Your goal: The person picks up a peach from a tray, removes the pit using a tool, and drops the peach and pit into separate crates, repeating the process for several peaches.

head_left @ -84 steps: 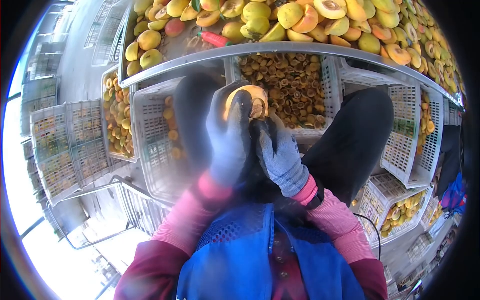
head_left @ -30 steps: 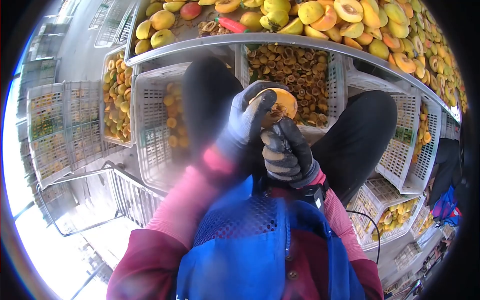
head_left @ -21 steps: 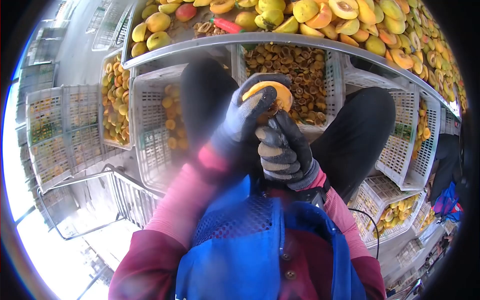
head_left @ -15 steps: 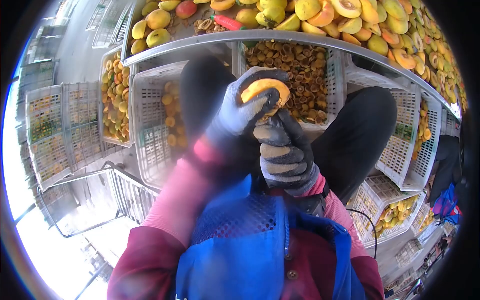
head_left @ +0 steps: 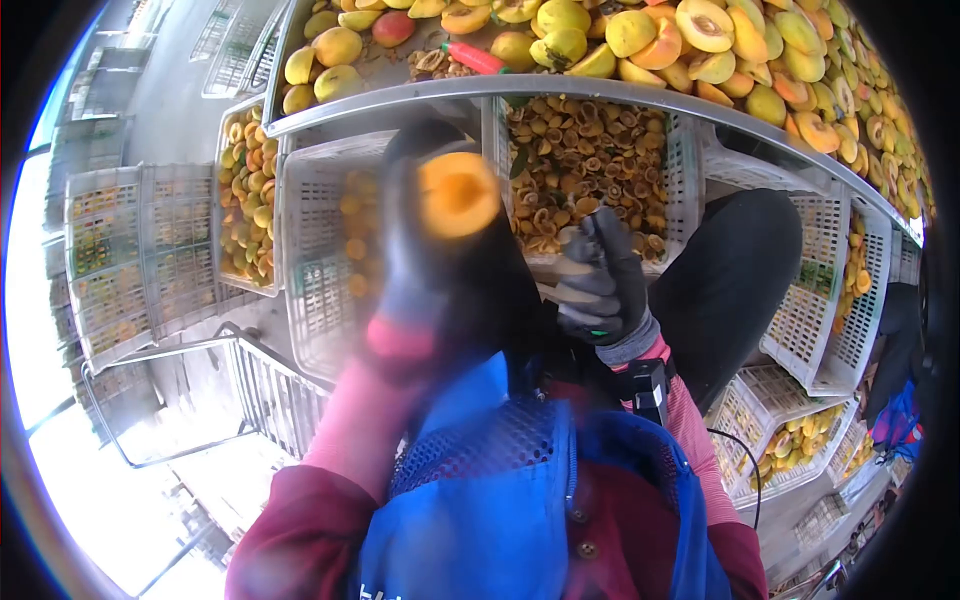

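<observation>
My left hand (head_left: 420, 265), in a grey and black glove and smeared by motion, holds a peach half (head_left: 459, 194). Its orange cut face, with a hollow in the middle, points up at me. My right hand (head_left: 603, 285) is closed in a similar glove, to the right of the left hand and apart from it. A bit of green (head_left: 599, 332) shows at the lower side of that fist, like the end of a tool's handle; the rest is hidden by the fingers. Beyond both hands stands a crate of brown peach stones (head_left: 585, 160).
A metal-edged table (head_left: 400, 92) piled with peach halves runs across the top; a red-handled tool (head_left: 474, 58) lies on it. White crates (head_left: 325, 240) stand on both sides of my legs, several with peaches. A metal rack (head_left: 270, 390) is at left.
My hands were together at the peach and have parted. The left hand moved left and down with the peach half, its hollow showing. The right hand moved slightly right.
</observation>
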`<state>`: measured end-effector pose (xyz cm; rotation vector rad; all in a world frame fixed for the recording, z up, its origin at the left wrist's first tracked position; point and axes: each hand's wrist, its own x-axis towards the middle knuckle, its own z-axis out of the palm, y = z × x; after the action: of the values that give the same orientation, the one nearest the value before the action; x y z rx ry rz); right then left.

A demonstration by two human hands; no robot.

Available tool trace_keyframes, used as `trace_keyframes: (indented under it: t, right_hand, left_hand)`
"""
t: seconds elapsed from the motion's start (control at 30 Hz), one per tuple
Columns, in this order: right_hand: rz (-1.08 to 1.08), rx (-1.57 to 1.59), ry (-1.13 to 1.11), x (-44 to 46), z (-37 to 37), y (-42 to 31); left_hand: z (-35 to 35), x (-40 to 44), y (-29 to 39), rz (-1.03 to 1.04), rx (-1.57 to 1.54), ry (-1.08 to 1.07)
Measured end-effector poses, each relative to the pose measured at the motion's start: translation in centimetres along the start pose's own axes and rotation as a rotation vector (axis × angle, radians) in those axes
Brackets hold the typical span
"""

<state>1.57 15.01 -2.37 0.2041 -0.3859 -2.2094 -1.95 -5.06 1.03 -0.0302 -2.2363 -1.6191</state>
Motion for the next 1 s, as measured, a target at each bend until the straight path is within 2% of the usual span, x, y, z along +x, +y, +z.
trace_keyframes:
  t: [0.03,0.13,0.2,0.23,0.27,0.3,0.33,0.43,0.47,0.5,0.6,0.67,0.77,1.0]
  right_hand:
    - [0.014,0.0,0.061,0.0,-0.4,-0.1]
    - [-0.041,-1.01,0.689,0.5,5.1,2.0]
    - [-0.11,-1.04,0.677,0.5,5.6,2.4]
    - [-0.163,-1.085,0.681,0.3,4.9,2.1]
    - [-0.214,-1.13,0.675,0.4,4.5,1.8]
    - [-0.183,-0.948,0.782,0.8,4.9,1.8]
    - [-0.181,-0.914,0.761,0.9,3.3,1.2]
    - [-0.16,-0.902,0.858,1.0,-0.4,-0.2]
    - [-0.113,-1.019,0.693,0.4,-1.4,-0.9]
    - [-0.088,-1.03,0.674,-0.1,-2.1,-1.3]
    - [-0.074,-1.014,0.788,-0.1,-2.4,-0.8]
    - [-0.085,-1.017,0.838,-0.1,-2.4,-0.4]
    - [-0.117,-0.999,0.896,-0.8,-2.8,-0.1]
    - [-0.189,-0.947,0.921,-1.5,-3.0,-0.7]
  left_hand:
    - [-1.7,0.2,-0.5,0.25,0.271,0.034]
    - [-7.9,2.3,1.9,-0.403,-0.881,-0.017]
    - [-13.3,3.3,-3.2,-0.358,0.321,0.053]
    - [-16.1,3.2,-5.7,-0.319,1.082,-0.006]
    - [-17.1,3.5,-5.7,-0.322,1.315,-0.043]
    - [-15.0,4.7,-1.1,-0.306,1.01,-0.035]
    - [-11.4,5.2,3.4,-0.285,0.71,-0.021]
    - [-5.5,5.8,5.7,-0.152,0.475,-0.261]
    - [-2.1,5.7,9.9,0.367,0.687,-0.388]
    - [0.8,4.7,11.9,0.59,0.6,-0.45]
    - [10.1,1.2,15.0,0.828,0.201,-0.631]
    - [14.6,-0.9,15.6,0.912,0.059,-0.716]
    - [17.9,-3.3,15.5,0.95,-0.063,-0.802]
    - [21.8,-5.8,15.0,1.022,-0.222,-0.944]
